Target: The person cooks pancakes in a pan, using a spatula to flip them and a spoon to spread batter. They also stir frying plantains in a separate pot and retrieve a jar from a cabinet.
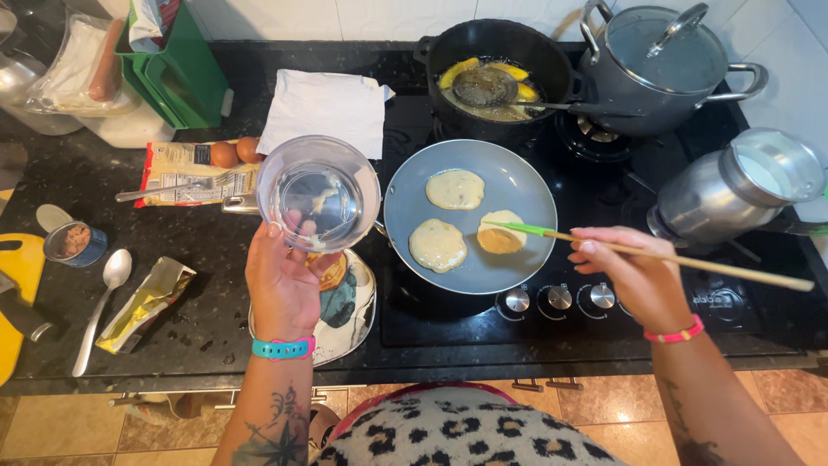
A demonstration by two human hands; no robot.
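Note:
My left hand (280, 276) holds a clear glass bowl (317, 192) with traces of batter, tilted up beside the pan. My right hand (634, 274) grips a wooden-handled spatula (655, 255) whose green tip rests on the right-hand pancake (501, 233). A grey frying pan (509, 181) on the black stove carries three pale pancakes: one at the back (454, 188), one at the front left (437, 244) and the one under the spatula tip.
Behind the pan, a black pot (500, 65) holds frying pieces and a skimmer. A lidded grey pot (660, 65) and a steel jug (742, 185) stand right. Left: patterned plate (349, 306), spoon (99, 306), open tin (73, 243), two eggs (235, 152), paper towel (326, 108).

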